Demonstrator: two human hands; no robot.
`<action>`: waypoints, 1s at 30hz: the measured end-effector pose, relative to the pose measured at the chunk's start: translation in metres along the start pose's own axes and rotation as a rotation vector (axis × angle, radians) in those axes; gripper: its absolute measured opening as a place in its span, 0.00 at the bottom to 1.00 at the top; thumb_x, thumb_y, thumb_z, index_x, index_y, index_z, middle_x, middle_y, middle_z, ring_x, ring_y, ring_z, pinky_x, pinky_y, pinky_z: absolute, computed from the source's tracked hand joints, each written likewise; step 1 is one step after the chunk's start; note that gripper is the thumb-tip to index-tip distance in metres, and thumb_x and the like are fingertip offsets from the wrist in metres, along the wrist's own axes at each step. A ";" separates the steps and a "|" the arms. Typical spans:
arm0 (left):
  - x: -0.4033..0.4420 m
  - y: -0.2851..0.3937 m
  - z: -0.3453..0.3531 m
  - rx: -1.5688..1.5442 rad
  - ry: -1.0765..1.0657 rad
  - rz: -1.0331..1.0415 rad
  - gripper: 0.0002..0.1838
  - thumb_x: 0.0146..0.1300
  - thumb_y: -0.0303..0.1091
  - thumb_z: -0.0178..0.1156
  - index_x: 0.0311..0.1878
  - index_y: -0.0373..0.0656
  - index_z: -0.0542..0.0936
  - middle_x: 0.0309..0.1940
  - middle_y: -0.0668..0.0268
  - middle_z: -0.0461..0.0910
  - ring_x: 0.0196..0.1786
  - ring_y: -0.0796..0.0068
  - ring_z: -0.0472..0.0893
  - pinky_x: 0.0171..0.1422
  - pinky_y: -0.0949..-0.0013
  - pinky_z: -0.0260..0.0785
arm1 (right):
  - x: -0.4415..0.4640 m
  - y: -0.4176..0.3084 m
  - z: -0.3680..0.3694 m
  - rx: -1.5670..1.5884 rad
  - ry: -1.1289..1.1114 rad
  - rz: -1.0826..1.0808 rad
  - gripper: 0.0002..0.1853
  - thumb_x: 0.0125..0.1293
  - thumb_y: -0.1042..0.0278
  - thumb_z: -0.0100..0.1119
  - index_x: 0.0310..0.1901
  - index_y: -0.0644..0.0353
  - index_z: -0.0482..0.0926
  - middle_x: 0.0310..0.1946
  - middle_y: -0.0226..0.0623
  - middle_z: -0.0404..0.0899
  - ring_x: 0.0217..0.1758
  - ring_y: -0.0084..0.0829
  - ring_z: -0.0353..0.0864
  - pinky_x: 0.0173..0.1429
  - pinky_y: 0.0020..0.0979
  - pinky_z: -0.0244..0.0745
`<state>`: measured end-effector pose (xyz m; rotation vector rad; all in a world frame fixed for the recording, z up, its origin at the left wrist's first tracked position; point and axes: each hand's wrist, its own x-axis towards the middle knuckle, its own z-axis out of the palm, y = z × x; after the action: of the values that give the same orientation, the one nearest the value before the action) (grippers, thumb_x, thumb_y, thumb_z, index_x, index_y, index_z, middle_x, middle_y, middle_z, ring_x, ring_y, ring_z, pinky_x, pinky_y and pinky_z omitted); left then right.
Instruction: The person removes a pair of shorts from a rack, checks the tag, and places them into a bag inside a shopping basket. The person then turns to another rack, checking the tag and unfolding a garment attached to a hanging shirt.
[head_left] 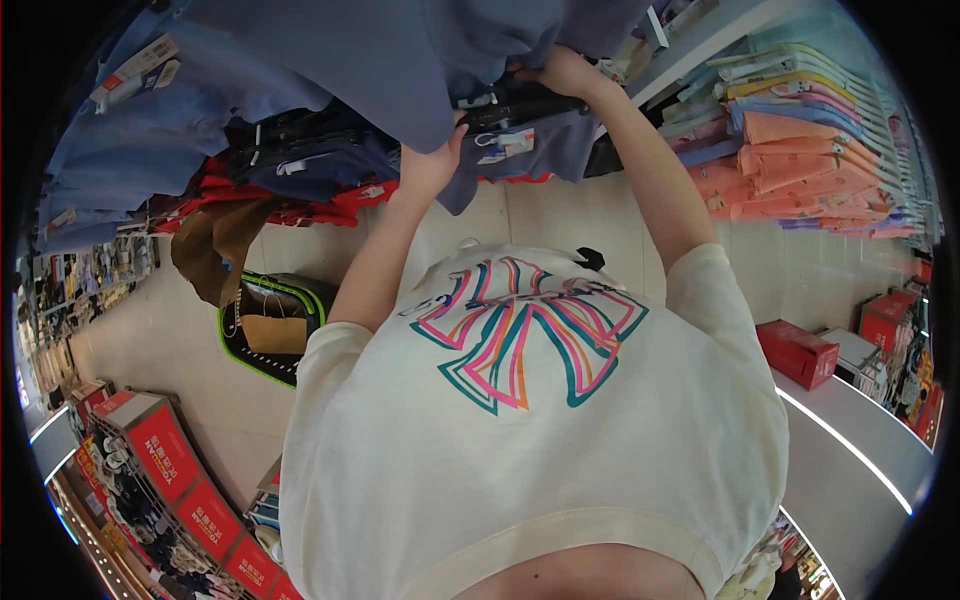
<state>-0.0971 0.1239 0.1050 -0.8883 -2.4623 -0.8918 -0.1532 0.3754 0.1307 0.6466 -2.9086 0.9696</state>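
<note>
Garment edge point(425, 138) at left hand point(432, 166), open floor point(485, 215)

- Two bare hands: one left hand point(432, 168) and one right hand point(562, 76).
- One printed white T-shirt point(530, 460), which is worn.
- One black shopping basket point(311, 352) with green rim.
- Several blue-grey garments point(330, 45); they overlap, so exact number cannot be told.
- At least three white tags point(507, 146) among them.
- Several orange garments point(790, 165), overlapping also.
- One yellow garment point(795, 85) visible.
- At least three red boxes point(165, 452) with white lettering.
</note>
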 end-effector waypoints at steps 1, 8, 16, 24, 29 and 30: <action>0.001 0.000 -0.001 -0.007 -0.012 -0.014 0.10 0.55 0.33 0.56 0.40 0.41 0.75 0.33 0.55 0.75 0.36 0.56 0.75 0.42 0.63 0.65 | -0.002 -0.006 -0.006 0.016 -0.044 -0.029 0.12 0.53 0.61 0.57 0.39 0.53 0.79 0.34 0.40 0.79 0.40 0.41 0.76 0.46 0.34 0.69; 0.030 0.018 -0.035 -0.195 0.128 0.103 0.22 0.53 0.37 0.58 0.50 0.41 0.71 0.37 0.54 0.75 0.41 0.56 0.75 0.44 0.63 0.67 | 0.032 0.052 -0.016 -0.377 -0.151 0.210 0.23 0.58 0.48 0.49 0.48 0.57 0.74 0.42 0.42 0.76 0.43 0.37 0.75 0.48 0.31 0.66; 0.087 -0.011 -0.035 -1.218 0.253 -0.834 0.31 0.62 0.53 0.46 0.53 0.30 0.62 0.45 0.57 0.70 0.42 0.63 0.78 0.44 0.66 0.68 | 0.036 0.009 -0.022 0.606 0.188 0.541 0.21 0.61 0.57 0.49 0.46 0.67 0.73 0.44 0.41 0.75 0.46 0.32 0.71 0.50 0.29 0.63; 0.076 -0.021 -0.032 -0.966 0.117 -0.730 0.34 0.60 0.58 0.44 0.47 0.29 0.70 0.38 0.58 0.78 0.41 0.67 0.78 0.46 0.68 0.65 | 0.025 0.060 0.012 -0.475 -0.045 0.174 0.19 0.56 0.58 0.49 0.43 0.65 0.75 0.44 0.50 0.74 0.48 0.44 0.72 0.51 0.33 0.64; 0.027 -0.019 -0.025 -0.414 -0.004 -0.543 0.21 0.60 0.47 0.51 0.43 0.36 0.76 0.39 0.53 0.77 0.45 0.64 0.76 0.50 0.69 0.64 | -0.012 0.016 0.007 -0.145 0.112 0.267 0.18 0.54 0.63 0.48 0.43 0.67 0.73 0.41 0.51 0.75 0.45 0.45 0.74 0.49 0.33 0.67; 0.016 -0.011 -0.027 -0.377 0.049 -0.455 0.19 0.59 0.45 0.52 0.43 0.37 0.76 0.39 0.54 0.77 0.45 0.62 0.76 0.50 0.69 0.64 | -0.022 0.010 0.010 -0.108 0.157 0.260 0.20 0.53 0.59 0.51 0.43 0.66 0.73 0.41 0.49 0.75 0.45 0.44 0.73 0.50 0.33 0.66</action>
<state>-0.1131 0.1066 0.1281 -0.3997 -2.5389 -1.5490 -0.1362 0.3855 0.1140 0.1805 -2.9260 0.8295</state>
